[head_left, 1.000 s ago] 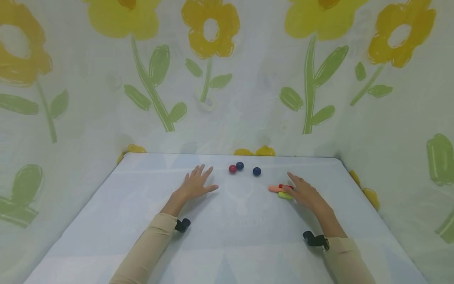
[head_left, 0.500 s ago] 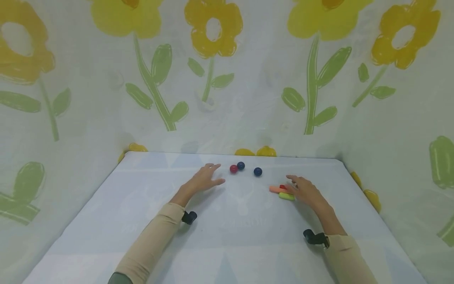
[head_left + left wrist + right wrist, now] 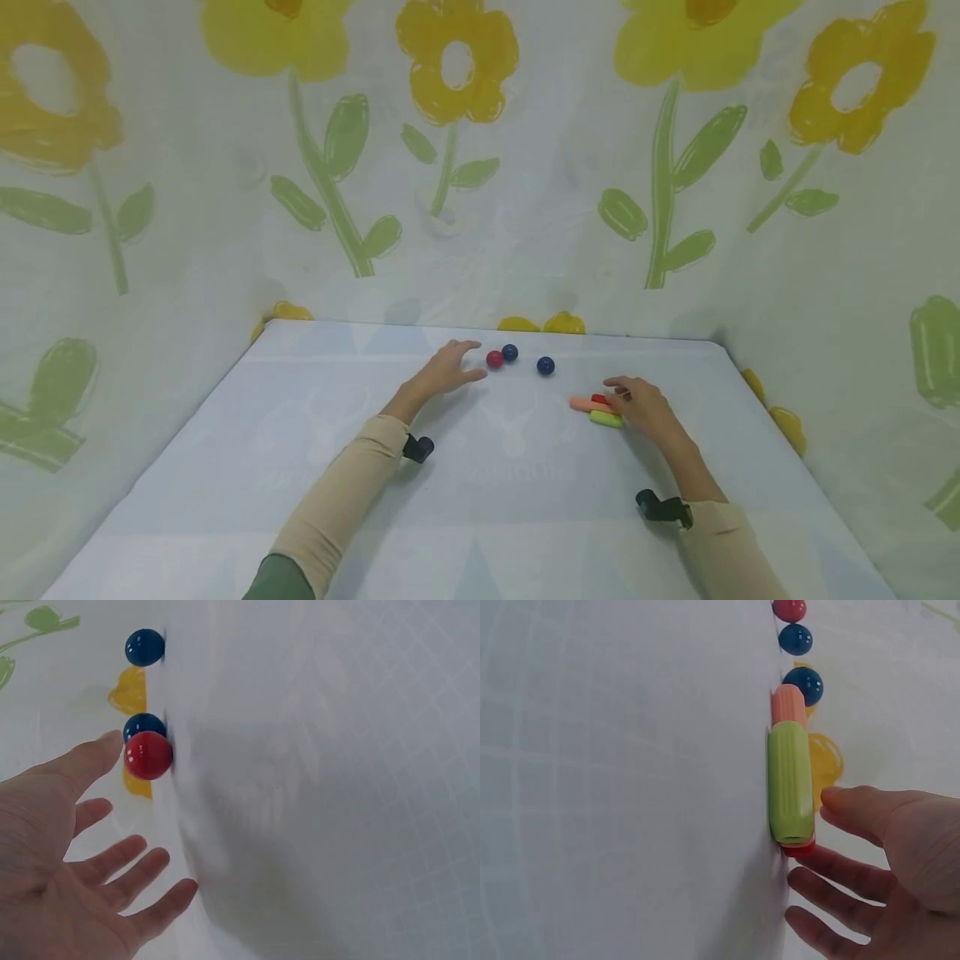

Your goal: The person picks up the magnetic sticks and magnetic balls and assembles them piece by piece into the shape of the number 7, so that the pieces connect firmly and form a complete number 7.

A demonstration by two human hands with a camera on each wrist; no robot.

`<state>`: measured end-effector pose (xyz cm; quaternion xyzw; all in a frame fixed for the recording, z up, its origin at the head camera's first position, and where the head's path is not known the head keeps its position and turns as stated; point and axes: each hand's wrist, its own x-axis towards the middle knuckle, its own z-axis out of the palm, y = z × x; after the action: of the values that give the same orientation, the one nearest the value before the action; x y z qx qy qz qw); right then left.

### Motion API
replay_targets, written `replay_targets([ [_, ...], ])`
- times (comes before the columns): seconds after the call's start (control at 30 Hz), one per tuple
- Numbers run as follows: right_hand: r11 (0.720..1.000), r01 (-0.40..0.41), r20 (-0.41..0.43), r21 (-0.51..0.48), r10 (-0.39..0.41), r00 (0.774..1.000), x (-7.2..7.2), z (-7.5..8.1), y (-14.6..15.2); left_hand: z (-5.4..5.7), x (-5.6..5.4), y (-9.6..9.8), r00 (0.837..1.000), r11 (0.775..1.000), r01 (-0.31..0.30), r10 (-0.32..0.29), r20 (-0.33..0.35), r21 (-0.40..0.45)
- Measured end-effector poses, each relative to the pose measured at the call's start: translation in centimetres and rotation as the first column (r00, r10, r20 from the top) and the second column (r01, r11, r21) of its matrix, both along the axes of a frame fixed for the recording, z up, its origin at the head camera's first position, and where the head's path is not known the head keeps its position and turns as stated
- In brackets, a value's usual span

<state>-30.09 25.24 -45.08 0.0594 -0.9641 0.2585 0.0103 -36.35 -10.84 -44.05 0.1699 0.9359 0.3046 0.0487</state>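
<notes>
Our white tabletop (image 3: 495, 517) spreads out before us, faintly patterned. Nearest us, beige sleeves (image 3: 337, 492) reach forward, and a black wrist camera (image 3: 663, 507) sits on the right wrist. Past it, the right hand (image 3: 643, 407) has bent its fingers more over the last half second, the thumb apart from them and nothing gripped. Just beside that thumb lies a lime-green ridged rod (image 3: 606, 419), with a salmon rod (image 3: 582, 403) behind it and a red rod (image 3: 600, 398) farther back; we cannot tell whether the hand touches any of them. Farther off, the left hand (image 3: 446, 371) has edged toward a red ball (image 3: 495, 359), thumb and fingers wide and holding nothing. We take that as bringing the ball, just beyond the fingertips, into easy reach. Close behind the red ball, to its right, sits a dark blue ball (image 3: 510, 352); a second blue ball (image 3: 546, 366) stands apart, farther right. Beyond, pale cloth (image 3: 525, 267) printed with yellow flowers (image 3: 491, 50) hangs as our backdrop.
</notes>
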Motion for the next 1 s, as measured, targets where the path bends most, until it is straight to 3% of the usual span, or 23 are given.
replay_targets([
  [0.27, 0.999, 0.045, 0.016, -0.029, -0.044, 0.999, 0.3, -0.1, 0.1, 0.0, -0.7, 0.6, 0.999, 0.998, -0.006, 0.004, 0.033, 0.056],
  [0.43, 1.0, 0.021, 0.058, -0.013, -0.02, 0.998, 0.1, 0.2, 0.5, 0.4, -1.6, 0.7, 0.998, 0.998, -0.026, 0.022, 0.054, 0.061],
  [0.8, 0.999, 0.024, 0.093, -0.032, -0.021, 0.995, 0.1, 1.0, 0.5, 0.7, -3.2, 0.8, 1.0, 0.996, -0.002, 0.0, 0.024, 0.09],
  [1.0, 1.0, 0.013, 0.062, -0.001, -0.013, 0.998, 0.0, 0.7, 0.6, 0.3, -3.9, 1.2, 1.0, 0.993, 0.009, -0.011, 0.018, 0.114],
])
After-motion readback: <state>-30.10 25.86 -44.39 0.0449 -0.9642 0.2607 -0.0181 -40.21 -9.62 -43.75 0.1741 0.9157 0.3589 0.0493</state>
